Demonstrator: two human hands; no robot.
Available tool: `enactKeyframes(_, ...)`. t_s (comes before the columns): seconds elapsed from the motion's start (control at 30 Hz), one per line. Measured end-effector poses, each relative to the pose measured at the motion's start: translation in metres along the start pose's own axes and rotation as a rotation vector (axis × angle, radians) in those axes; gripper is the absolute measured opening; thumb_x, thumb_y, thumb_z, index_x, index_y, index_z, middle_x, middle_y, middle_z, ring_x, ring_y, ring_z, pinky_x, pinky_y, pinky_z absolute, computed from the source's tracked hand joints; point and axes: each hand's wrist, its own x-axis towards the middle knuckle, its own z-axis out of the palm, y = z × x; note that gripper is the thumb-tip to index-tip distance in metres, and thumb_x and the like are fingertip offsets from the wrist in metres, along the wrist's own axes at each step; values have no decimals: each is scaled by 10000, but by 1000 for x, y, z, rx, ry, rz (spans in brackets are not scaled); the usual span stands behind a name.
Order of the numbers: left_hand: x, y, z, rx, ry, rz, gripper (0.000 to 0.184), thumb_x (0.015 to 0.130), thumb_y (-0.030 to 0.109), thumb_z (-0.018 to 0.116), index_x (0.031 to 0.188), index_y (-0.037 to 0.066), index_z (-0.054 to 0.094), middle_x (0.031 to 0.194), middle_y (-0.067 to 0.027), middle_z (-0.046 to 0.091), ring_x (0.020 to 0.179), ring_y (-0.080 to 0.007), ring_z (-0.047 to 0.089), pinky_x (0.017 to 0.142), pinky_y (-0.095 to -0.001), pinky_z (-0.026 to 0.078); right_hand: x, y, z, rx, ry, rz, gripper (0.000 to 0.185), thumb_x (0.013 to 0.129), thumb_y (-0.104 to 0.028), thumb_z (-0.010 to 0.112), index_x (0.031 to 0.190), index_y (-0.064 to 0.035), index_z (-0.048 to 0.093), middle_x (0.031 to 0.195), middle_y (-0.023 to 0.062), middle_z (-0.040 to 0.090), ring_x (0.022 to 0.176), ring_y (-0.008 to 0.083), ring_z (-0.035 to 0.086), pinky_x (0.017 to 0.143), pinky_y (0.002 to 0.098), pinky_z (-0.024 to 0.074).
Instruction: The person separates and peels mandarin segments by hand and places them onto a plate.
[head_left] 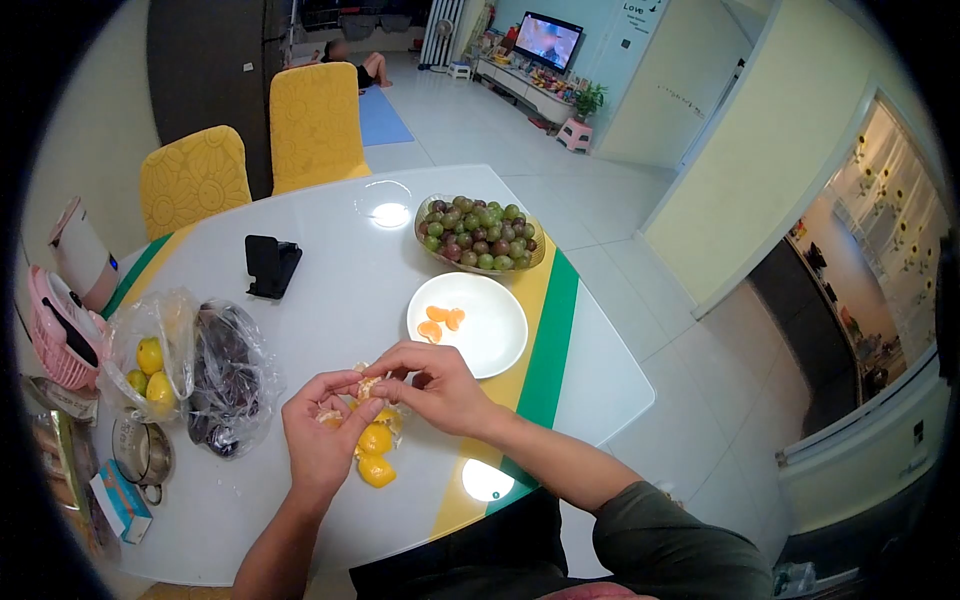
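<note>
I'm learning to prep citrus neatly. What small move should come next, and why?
Perhaps strip white pith from the citrus piece between the left hand and right hand: it looks pale and stringy, while the orange segments in the white bowl look cleaner.

A peeled citrus piece point(367, 384), orange under pale webbed pith, sits between the fingertips of the left hand point(320, 432) and the right hand point(436, 386). Torn yellow peel point(377, 471) lies beneath, toward the near side. Three loose orange segments point(430, 331) lie farther off, to the right.
</note>
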Motion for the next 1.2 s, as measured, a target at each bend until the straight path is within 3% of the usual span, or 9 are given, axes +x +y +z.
enactKeyframes(0.17,0,0,0,11,3,23,365,809,-42,811,1142,-55,660,948,-61,682,690,-15,544,631,-178,460,-1,7,2,138,7,93,137,977,-117,676,1048,-7,715,860,59,692,738,101,651,606,242,505)
enactKeyframes(0.27,-1,2,-2,24,-29,-14,358,813,-36,787,1144,-49,653,1044,-88,672,753,-55,604,693,-205,526,-1,3,2,151,4,110,139,996,-110,647,1027,19,688,835,56,679,733,93,639,599,236,501)
enactKeyframes(0.37,-1,2,-2,39,-27,-16,357,811,-37,786,1143,-49,653,1047,-88,670,751,-52,598,690,-202,519,-1,1,0,155,-28,148,129,1021,-101,623,1033,21,660,856,35,655,745,81,619,640,218,499)
enactKeyframes(0.47,-1,3,2,-2,12,4,369,802,-34,818,1136,-50,663,952,-57,675,683,-18,530,638,-179,459,-1,0,0,149,-29,165,112,1024,-96,615,1035,12,642,826,28,639,728,78,607,635,224,492)
enactKeyframes(0.87,-1,5,2,-16,33,21,349,811,-42,808,1129,-39,664,950,-52,677,711,-20,548,653,-175,467,-2,-2,-4,38,-63,30,183,943,-89,696,1124,-67,696,1019,-8,675,911,76,615,641,205,452)
enactKeyframes(1.2,0,0,-1,-11,-5,23,365,805,-32,809,1133,-45,651,959,-64,672,715,-31,563,654,-183,476,-2,6,2,147,7,124,135,967,-114,695,1040,-4,722,857,49,713,736,85,660,597,224,499)
